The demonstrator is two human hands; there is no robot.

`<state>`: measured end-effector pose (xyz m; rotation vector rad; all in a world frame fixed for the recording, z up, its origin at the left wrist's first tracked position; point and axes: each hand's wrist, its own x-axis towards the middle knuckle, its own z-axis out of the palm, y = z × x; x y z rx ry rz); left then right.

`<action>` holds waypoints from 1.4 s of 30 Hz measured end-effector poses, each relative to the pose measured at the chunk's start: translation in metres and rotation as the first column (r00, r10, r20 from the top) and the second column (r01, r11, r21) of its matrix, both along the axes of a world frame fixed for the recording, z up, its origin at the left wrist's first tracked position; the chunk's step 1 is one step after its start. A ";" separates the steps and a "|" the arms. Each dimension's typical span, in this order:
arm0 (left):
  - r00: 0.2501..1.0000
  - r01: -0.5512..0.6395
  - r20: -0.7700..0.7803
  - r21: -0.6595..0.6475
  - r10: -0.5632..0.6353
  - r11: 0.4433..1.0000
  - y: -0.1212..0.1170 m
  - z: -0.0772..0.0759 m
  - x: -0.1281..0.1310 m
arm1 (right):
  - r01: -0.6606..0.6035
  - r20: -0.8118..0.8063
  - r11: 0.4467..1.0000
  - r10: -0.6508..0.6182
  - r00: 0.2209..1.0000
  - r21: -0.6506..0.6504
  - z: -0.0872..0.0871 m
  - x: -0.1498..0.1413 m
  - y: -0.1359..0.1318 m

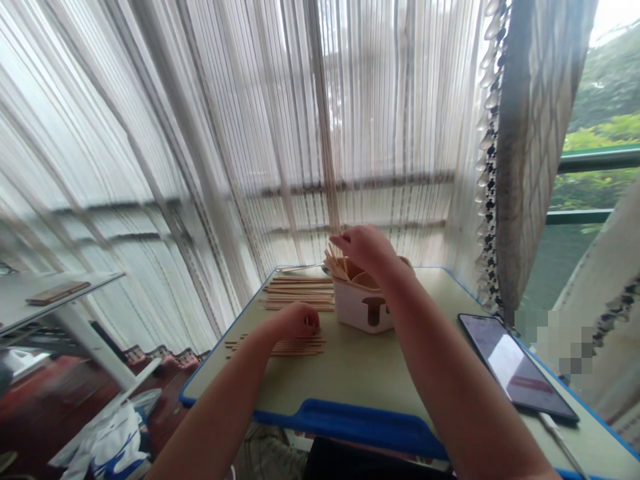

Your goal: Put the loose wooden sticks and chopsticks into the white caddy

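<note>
My right hand [367, 245] is over the back left of a white caddy [357, 307] with a brown inside. Its fingers pinch the top of a thin wooden chopstick among several chopsticks [337, 265] that lean in the caddy. On the table, my left hand [299, 319] curls down over a lower row of chopsticks [300, 347]. Its fingertips are partly hidden, so what they hold cannot be made out. Behind it, another row of chopsticks [299, 290] lies side by side, left of the caddy.
The small table [370, 373] has a blue edge. A phone [517, 367] with a white cable [563, 437] lies at the right. A metal utensil [300, 269] rests at the back edge. Sheer curtains [390, 133] hang behind. A white side table [45, 293] stands left.
</note>
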<state>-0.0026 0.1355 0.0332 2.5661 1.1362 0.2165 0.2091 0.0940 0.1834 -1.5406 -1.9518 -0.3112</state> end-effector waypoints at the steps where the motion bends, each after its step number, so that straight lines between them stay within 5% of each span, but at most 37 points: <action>1: 1.000 0.011 -0.002 0.006 -0.011 1.000 0.001 -0.001 0.000 | 0.019 0.021 0.999 -0.018 1.000 -0.037 -0.003 -0.003 0.003; 7: 1.000 0.020 0.000 0.062 -0.020 0.998 0.003 -0.002 0.002 | 0.049 0.090 0.969 -0.028 0.996 -0.241 -0.015 -0.008 0.017; 11: 0.986 -0.002 0.163 0.175 -0.027 0.985 0.000 0.005 0.003 | 0.052 0.119 0.958 -0.019 0.993 -0.283 -0.018 0.000 0.023; 21: 0.740 -0.289 0.663 0.472 -0.118 0.833 -0.003 0.026 0.001 | 0.007 0.148 0.913 0.059 0.987 -0.409 -0.013 0.010 0.019; 27: 0.355 -0.620 0.930 0.310 -0.095 0.721 -0.018 0.041 -0.007 | -0.005 0.042 0.945 0.019 0.999 -0.328 0.000 0.019 0.003; 32: -0.001 -0.703 0.991 0.096 -0.136 0.705 -0.020 0.050 -0.011 | -0.063 -0.065 0.957 0.046 0.997 -0.283 0.012 0.024 -0.011; 37: -0.321 -0.568 0.941 -0.100 -0.108 0.817 -0.002 0.050 -0.019 | -0.165 -0.111 0.975 0.149 0.983 -0.152 0.016 0.020 -0.015; 40: -0.494 -0.339 0.865 -0.278 0.082 0.899 0.007 0.050 -0.027 | -0.202 -0.136 0.978 0.194 0.972 -0.051 0.015 0.010 -0.016; 42: -0.563 -0.197 0.798 -0.380 0.213 0.904 0.010 0.052 -0.030 | -0.239 -0.143 0.971 0.233 0.962 -0.029 0.013 0.001 -0.016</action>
